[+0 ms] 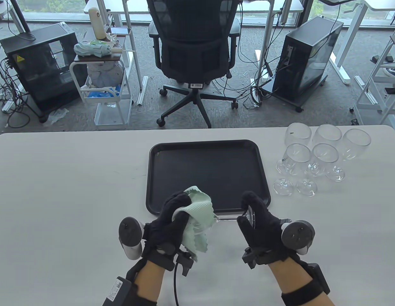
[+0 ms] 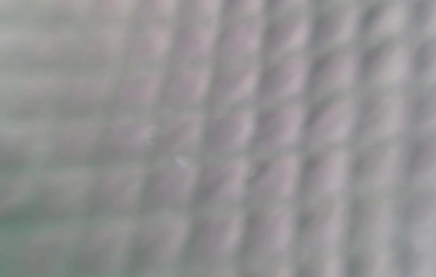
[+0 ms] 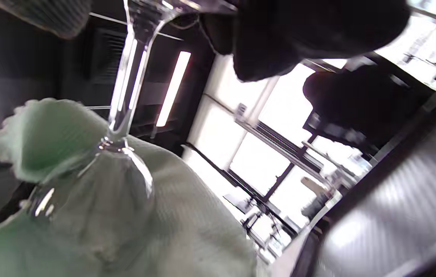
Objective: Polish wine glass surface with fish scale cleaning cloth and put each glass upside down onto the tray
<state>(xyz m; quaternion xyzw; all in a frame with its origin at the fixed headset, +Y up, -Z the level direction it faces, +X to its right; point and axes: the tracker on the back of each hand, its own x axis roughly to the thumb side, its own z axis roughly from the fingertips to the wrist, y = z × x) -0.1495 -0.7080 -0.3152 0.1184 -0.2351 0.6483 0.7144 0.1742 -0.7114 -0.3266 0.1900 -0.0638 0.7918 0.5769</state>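
A clear wine glass (image 1: 227,218) lies sideways in the air just over the near edge of the black tray (image 1: 210,169). My left hand (image 1: 180,207) holds a pale green cloth (image 1: 199,207) wrapped around the bowl. My right hand (image 1: 248,212) grips the foot of the glass at the other end of the stem. In the right wrist view the stem (image 3: 127,80) runs down into the bowl, which is bedded in the cloth (image 3: 187,231), with my gloved fingers (image 3: 291,38) at the top. The left wrist view shows only blurred cloth (image 2: 218,138) weave.
Several more wine glasses (image 1: 312,159) stand in a cluster at the right of the white table (image 1: 73,191), just beside the tray. Beyond the table's far edge are an office chair (image 1: 194,47), a cart and computer cases on the floor.
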